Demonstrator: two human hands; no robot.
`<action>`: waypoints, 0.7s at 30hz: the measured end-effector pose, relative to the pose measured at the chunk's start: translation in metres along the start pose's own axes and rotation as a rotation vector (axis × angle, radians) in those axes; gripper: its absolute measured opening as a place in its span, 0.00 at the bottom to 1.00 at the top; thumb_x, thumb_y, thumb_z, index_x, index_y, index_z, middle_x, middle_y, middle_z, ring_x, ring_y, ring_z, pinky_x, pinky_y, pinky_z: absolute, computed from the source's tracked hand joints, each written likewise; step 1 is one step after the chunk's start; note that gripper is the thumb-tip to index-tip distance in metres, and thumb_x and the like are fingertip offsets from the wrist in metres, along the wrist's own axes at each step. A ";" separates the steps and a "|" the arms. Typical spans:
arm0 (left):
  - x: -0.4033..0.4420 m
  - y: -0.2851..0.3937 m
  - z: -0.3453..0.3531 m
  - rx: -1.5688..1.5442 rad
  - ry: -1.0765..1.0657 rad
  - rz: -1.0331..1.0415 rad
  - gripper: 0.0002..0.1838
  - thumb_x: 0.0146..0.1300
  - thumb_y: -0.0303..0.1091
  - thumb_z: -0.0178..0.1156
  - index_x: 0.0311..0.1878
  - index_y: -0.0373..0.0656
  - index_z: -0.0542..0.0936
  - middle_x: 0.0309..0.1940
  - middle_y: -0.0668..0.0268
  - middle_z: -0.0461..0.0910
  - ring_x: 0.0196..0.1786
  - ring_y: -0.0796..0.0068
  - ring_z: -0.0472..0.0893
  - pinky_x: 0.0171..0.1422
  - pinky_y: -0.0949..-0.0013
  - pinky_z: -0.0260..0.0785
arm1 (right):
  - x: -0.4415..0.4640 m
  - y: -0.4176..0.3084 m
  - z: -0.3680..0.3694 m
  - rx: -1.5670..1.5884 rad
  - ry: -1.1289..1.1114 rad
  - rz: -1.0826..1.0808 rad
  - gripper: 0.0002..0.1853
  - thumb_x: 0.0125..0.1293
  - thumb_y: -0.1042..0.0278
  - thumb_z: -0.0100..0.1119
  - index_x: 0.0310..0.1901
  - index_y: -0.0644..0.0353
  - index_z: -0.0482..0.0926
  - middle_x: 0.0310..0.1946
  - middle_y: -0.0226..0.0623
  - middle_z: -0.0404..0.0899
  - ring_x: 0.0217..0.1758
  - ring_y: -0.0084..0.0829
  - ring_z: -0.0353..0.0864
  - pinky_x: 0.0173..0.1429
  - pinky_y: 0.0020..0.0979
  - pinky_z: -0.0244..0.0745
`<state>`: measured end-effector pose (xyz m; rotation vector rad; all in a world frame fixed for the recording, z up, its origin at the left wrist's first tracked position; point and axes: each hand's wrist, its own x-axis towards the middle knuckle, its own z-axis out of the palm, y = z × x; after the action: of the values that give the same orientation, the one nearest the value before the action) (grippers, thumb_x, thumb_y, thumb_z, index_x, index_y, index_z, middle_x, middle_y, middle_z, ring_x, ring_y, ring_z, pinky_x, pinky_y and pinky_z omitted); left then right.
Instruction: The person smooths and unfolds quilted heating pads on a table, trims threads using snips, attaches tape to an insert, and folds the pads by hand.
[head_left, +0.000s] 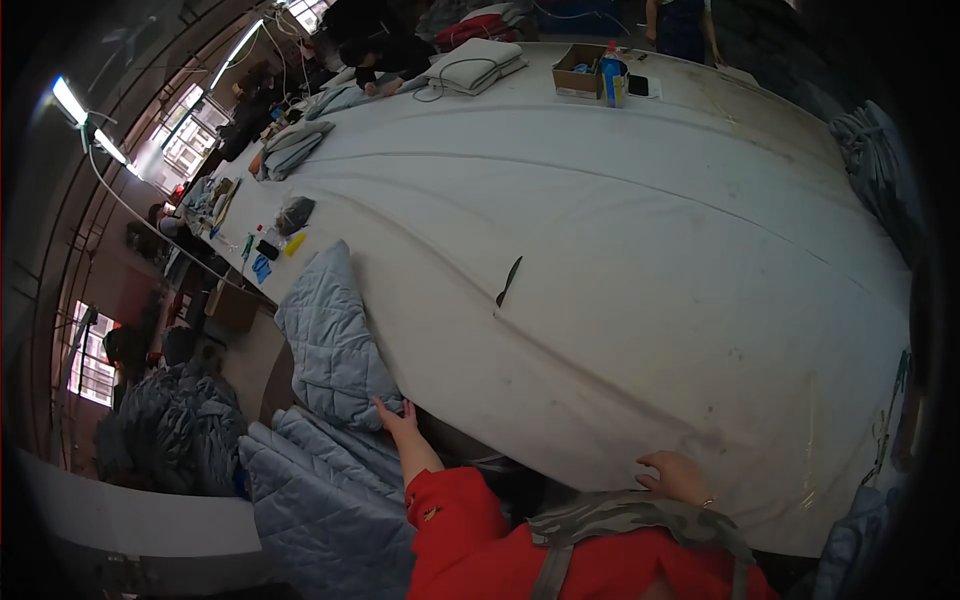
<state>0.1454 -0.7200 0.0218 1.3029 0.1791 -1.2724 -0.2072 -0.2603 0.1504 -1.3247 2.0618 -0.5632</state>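
The left hand (398, 415) is at the lower corner of a grey-blue quilted pad (335, 335), touching it with thumb and fingers spread; whether its grip is closed on the fabric, I cannot tell. The pad lies along the near edge of the worktop (600, 210), toward the left, just above a larger pile of quilted fabric (325, 495) beside that edge. The right hand (675, 478) is at the near edge, farther right, its grip bare with thumb and fingers apart. A slim dark tool (510, 282) lies near the middle of the worktop. By the far edge stand a cardboard box (567, 84) and a bottle (612, 80), with a folded pale pad (478, 66) to their left.
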 end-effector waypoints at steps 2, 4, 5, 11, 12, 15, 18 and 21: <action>0.023 0.010 0.010 0.074 0.219 0.006 0.25 0.50 0.47 0.62 0.47 0.43 0.72 0.45 0.62 0.70 0.36 0.67 0.73 0.34 0.69 0.70 | 0.006 0.000 0.001 -0.040 -0.064 -0.038 0.17 0.55 0.55 0.58 0.43 0.54 0.77 0.36 0.40 0.78 0.41 0.42 0.76 0.45 0.39 0.72; 0.015 0.026 0.030 0.035 0.182 0.166 0.19 0.52 0.42 0.56 0.44 0.43 0.71 0.41 0.64 0.70 0.30 0.72 0.70 0.31 0.72 0.67 | 0.011 -0.002 0.001 -0.077 -0.087 -0.004 0.17 0.55 0.55 0.57 0.43 0.54 0.77 0.36 0.40 0.78 0.41 0.42 0.76 0.44 0.39 0.72; -0.021 0.040 0.060 -0.063 0.273 0.148 0.18 0.52 0.39 0.52 0.47 0.45 0.70 0.42 0.63 0.72 0.32 0.71 0.72 0.29 0.70 0.65 | 0.015 -0.002 0.000 -0.122 -0.111 0.001 0.17 0.55 0.55 0.57 0.43 0.54 0.78 0.35 0.40 0.78 0.41 0.41 0.76 0.44 0.39 0.72; -0.179 0.087 0.220 0.147 -0.201 0.482 0.13 0.50 0.35 0.52 0.40 0.42 0.72 0.35 0.65 0.76 0.28 0.69 0.74 0.20 0.71 0.53 | 0.014 0.006 0.009 -0.088 -0.112 0.000 0.16 0.55 0.56 0.57 0.43 0.54 0.77 0.35 0.38 0.78 0.42 0.39 0.76 0.45 0.38 0.71; -0.171 0.073 0.241 0.258 -0.483 0.491 0.11 0.50 0.35 0.52 0.36 0.43 0.73 0.33 0.66 0.76 0.29 0.71 0.75 0.22 0.71 0.55 | 0.011 0.008 0.010 -0.064 -0.085 -0.035 0.16 0.56 0.56 0.57 0.43 0.54 0.77 0.35 0.38 0.78 0.42 0.39 0.76 0.45 0.38 0.71; -0.269 -0.029 0.256 0.478 -0.862 0.483 0.03 0.49 0.31 0.53 0.28 0.44 0.72 0.25 0.71 0.74 0.30 0.76 0.75 0.27 0.71 0.59 | -0.004 0.014 0.005 -0.028 -0.018 -0.050 0.15 0.55 0.58 0.57 0.42 0.56 0.77 0.35 0.38 0.77 0.41 0.40 0.76 0.45 0.38 0.71; -0.361 -0.167 0.183 0.849 -1.275 0.460 0.14 0.49 0.32 0.58 0.36 0.34 0.72 0.33 0.63 0.71 0.37 0.71 0.70 0.42 0.66 0.62 | -0.027 0.016 -0.011 -0.004 0.022 -0.016 0.15 0.55 0.59 0.57 0.42 0.57 0.77 0.34 0.39 0.77 0.40 0.40 0.76 0.45 0.37 0.71; -0.422 -0.293 0.040 1.442 -1.723 0.358 0.31 0.48 0.39 0.61 0.52 0.28 0.68 0.48 0.52 0.73 0.52 0.62 0.71 0.56 0.68 0.60 | -0.056 0.043 -0.016 0.054 0.210 -0.018 0.14 0.54 0.61 0.59 0.40 0.59 0.77 0.34 0.40 0.77 0.38 0.40 0.77 0.42 0.35 0.72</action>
<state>-0.2590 -0.4326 0.1615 0.6650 -2.3691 -1.7423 -0.2294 -0.1910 0.1490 -1.3004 2.1864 -0.7900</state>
